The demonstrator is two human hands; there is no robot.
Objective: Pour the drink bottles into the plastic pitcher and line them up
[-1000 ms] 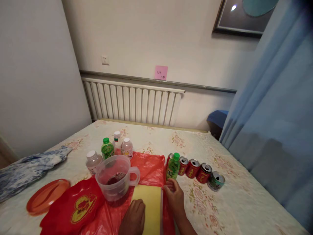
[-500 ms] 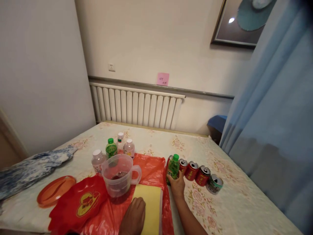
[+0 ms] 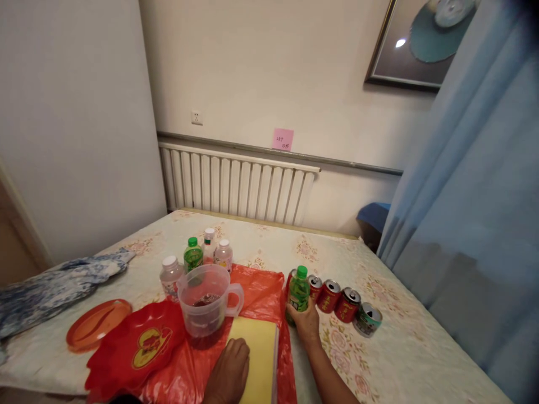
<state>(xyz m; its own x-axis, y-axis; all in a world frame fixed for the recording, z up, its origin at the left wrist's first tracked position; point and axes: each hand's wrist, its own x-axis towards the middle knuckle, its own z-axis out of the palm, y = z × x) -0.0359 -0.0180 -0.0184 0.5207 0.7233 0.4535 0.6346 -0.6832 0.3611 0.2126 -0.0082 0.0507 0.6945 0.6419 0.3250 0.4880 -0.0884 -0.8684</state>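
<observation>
From the head camera, the right hand [image 3: 306, 324] has its grip wrapped around the lower part of a small green plastic bottle with a green cap [image 3: 298, 289], which stands upright on the floral-patterned counter [image 3: 404, 359], just at the right edge of a crumpled orange-red plastic bag [image 3: 256, 286]. Just right of the bottle runs a row of three red drink cans [image 3: 332, 295] ending in a green-and-white can [image 3: 368, 320], all tilted and touching one another. The left hand [image 3: 229, 375] lies flat, fingers loosely curled and holding nothing, on a pale yellow flat pad [image 3: 256, 359] that rests on the bag. Beyond the pad stands a clear plastic jug with a handle [image 3: 208, 306], dark contents at its bottom. Behind it cluster another green bottle [image 3: 192, 255] and three pale white-capped bottles [image 3: 222, 253]. A red glossy bag with a gold emblem [image 3: 137, 348] and an orange oval lid [image 3: 99, 324] lie to the left.
</observation>
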